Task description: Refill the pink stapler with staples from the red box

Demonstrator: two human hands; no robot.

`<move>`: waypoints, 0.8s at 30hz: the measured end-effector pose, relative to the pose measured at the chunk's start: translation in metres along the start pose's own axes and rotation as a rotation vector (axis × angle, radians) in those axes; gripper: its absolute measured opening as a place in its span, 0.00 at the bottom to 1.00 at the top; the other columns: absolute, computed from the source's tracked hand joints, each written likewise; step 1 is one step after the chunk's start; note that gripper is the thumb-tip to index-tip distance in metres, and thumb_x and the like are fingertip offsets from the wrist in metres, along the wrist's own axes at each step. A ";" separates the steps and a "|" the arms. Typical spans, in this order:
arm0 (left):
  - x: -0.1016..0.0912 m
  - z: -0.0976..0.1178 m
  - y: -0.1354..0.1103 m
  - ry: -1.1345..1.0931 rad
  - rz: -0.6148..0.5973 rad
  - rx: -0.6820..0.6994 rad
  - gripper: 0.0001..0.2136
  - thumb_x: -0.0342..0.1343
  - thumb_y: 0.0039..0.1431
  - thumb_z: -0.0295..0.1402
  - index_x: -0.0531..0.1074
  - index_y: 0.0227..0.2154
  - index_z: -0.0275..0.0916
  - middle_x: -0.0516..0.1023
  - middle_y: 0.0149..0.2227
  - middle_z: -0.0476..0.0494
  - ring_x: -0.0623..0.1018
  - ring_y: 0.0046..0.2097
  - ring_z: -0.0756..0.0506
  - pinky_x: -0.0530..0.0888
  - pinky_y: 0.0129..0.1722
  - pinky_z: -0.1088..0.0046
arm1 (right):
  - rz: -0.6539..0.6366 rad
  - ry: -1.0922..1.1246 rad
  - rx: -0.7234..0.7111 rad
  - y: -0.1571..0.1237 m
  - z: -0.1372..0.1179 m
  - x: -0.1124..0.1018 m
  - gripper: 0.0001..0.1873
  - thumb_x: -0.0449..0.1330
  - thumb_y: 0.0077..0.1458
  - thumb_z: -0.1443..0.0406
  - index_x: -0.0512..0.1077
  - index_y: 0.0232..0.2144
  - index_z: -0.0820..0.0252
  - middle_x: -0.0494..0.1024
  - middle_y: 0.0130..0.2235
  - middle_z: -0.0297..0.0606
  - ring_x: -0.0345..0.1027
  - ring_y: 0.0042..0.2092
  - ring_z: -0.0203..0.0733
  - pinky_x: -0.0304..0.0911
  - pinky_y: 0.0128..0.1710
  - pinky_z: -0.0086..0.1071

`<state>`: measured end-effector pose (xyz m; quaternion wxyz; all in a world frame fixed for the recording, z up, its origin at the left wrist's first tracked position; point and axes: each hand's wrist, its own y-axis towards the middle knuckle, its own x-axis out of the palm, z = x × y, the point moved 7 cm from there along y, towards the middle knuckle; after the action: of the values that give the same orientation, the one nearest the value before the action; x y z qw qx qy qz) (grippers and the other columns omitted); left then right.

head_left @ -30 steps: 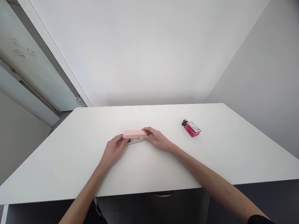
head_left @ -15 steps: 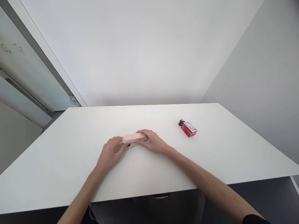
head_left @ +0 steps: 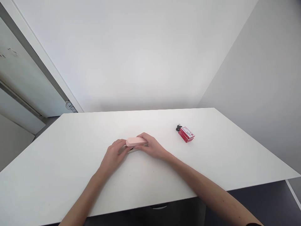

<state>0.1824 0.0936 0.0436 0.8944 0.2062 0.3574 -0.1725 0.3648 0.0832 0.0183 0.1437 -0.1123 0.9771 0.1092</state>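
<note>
I have a pink stapler (head_left: pixel 135 141) between my two hands, lying flat on the table (head_left: pixel 70 163) a little left of its middle and about halfway between the near edge and the far one. My right hand (head_left: pixel 151 147) is curled over the stapler's right end, fingers closed around the top and thumb on the near side. My left hand (head_left: pixel 115 155) lies low on the table with its fingers bent and their tips against the stapler's left end. Whether they grip it or only steady it I cannot tell.

The table is plain white and matte, a wide slab whose near edge cuts across the bottom of the view, with dark floor below it. Off to the right, well apart from my hands, a small red box (head_left: pixel 187 134) sits on the table with a little black object (head_left: pixel 178 128) touching its far left corner.

The table stands in a corner: a bare white wall (head_left: pixel 141 56) runs behind it and a grey-shaded wall closes the right side. To the left a pale door (head_left: pixel 21 81) stands in its frame.
</note>
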 end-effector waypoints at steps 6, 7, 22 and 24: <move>0.004 -0.002 -0.002 -0.021 -0.019 0.011 0.15 0.52 0.71 0.50 0.79 0.45 0.48 0.81 0.47 0.44 0.79 0.45 0.42 0.76 0.41 0.65 | -0.019 0.034 0.016 0.000 0.001 0.003 0.17 0.66 0.62 0.53 0.72 0.49 0.51 0.77 0.50 0.37 0.70 0.51 0.48 0.66 0.49 0.42; 0.004 -0.003 -0.002 -0.018 -0.020 0.006 0.15 0.53 0.71 0.50 0.79 0.45 0.48 0.81 0.47 0.45 0.79 0.44 0.42 0.76 0.40 0.65 | -0.023 0.034 0.011 0.000 0.001 0.003 0.17 0.66 0.62 0.53 0.72 0.49 0.51 0.77 0.50 0.37 0.70 0.51 0.48 0.66 0.49 0.42; 0.009 0.001 -0.004 0.010 -0.071 -0.009 0.16 0.51 0.72 0.51 0.75 0.41 0.45 0.76 0.40 0.46 0.72 0.34 0.45 0.72 0.35 0.66 | -0.098 0.153 0.025 -0.003 -0.009 0.004 0.19 0.66 0.64 0.50 0.71 0.50 0.51 0.77 0.50 0.37 0.71 0.51 0.47 0.69 0.49 0.41; 0.009 0.002 -0.004 0.015 -0.072 -0.001 0.16 0.52 0.71 0.51 0.75 0.42 0.45 0.76 0.40 0.45 0.72 0.33 0.46 0.72 0.35 0.66 | -0.113 0.196 0.042 -0.004 -0.010 0.005 0.19 0.65 0.64 0.51 0.71 0.52 0.50 0.77 0.51 0.37 0.71 0.52 0.47 0.69 0.52 0.42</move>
<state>0.1884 0.0878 0.0375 0.8851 0.1942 0.3713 -0.2027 0.3583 0.0757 0.0254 0.0559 -0.1742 0.9807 0.0690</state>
